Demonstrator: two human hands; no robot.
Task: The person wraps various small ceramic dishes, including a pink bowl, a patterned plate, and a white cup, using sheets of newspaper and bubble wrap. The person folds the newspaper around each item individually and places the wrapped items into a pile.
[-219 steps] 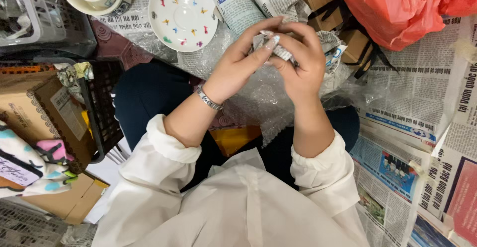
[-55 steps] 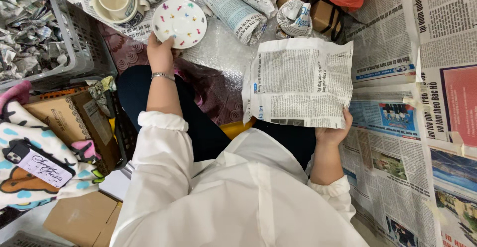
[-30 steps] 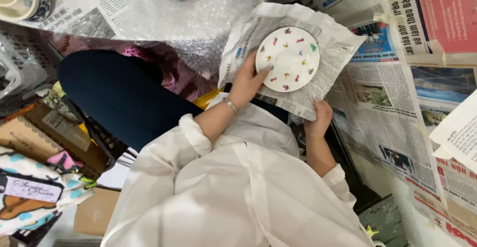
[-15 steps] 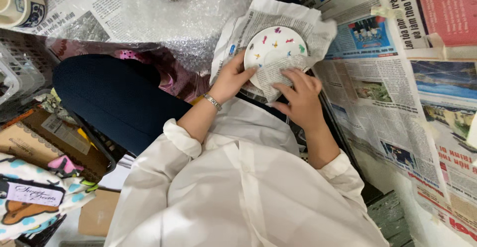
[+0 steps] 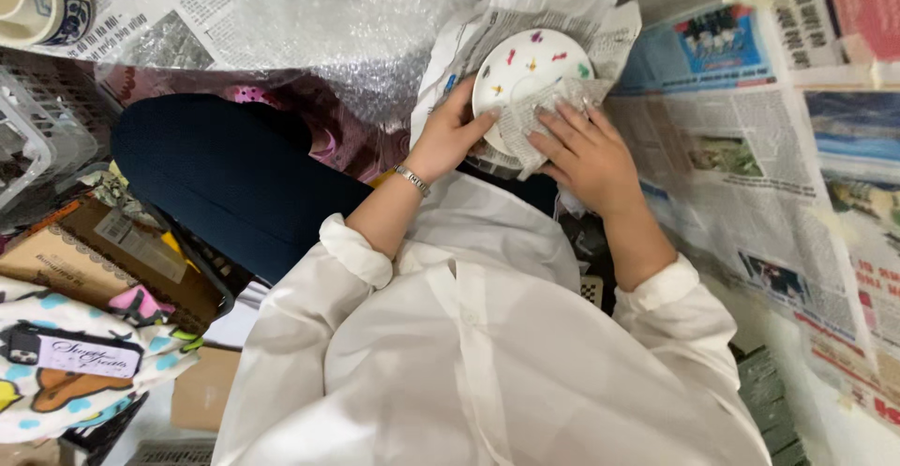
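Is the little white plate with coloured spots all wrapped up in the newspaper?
Not fully. One corner of the newspaper sheet is folded over the white spotted plate under the right hand; most of the plate shows.

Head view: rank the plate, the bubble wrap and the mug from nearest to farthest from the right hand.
1. Plate: just above the right hand, whose fingers press a newspaper fold onto its rim.
2. Bubble wrap: up and to the left, past the plate.
3. Mug: far top-left corner.
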